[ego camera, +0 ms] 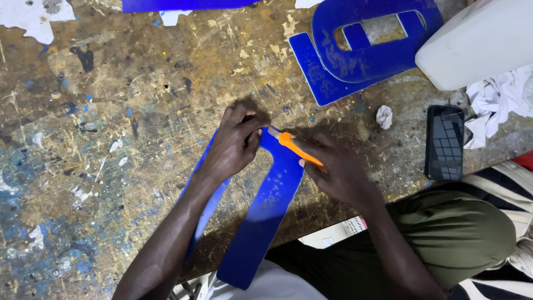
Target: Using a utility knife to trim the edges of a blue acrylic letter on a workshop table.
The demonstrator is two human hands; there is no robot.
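Green trouser knee (461, 233) sits closest, at the bench's (111, 111) near edge, right side. Blue cutout (266, 211), an upside-down V or A shape, lies flat on the bench and overhangs the near edge toward the person. Its apex is under both hands, about mid-bench.

Left hand (233, 145): fingers curled tight, pressing down on the cutout's apex, thumb and fingertips bunched at the tip. Palm covers the top of the left leg. Not spread.

Right hand (338, 169): closed around an orange knife (297, 149), pen-style grip, fingers wrapped on the handle. Knife tip points left and meets the cutout at the apex, just beside the left fingertips. Blade itself too small to make out.

Two more blue cutouts (361, 50) are stacked near the far edge, right of centre, the top one with slots cut through. White jug (477, 41) lies at the far right corner, touching the stack's edge. White rag (499, 100) is just beside it at the right edge. Black phone (444, 141) lies face up near the right edge, below the rag. Small paper ball (384, 116) sits between phone and stack. Bench top is scratched, paint-spattered.
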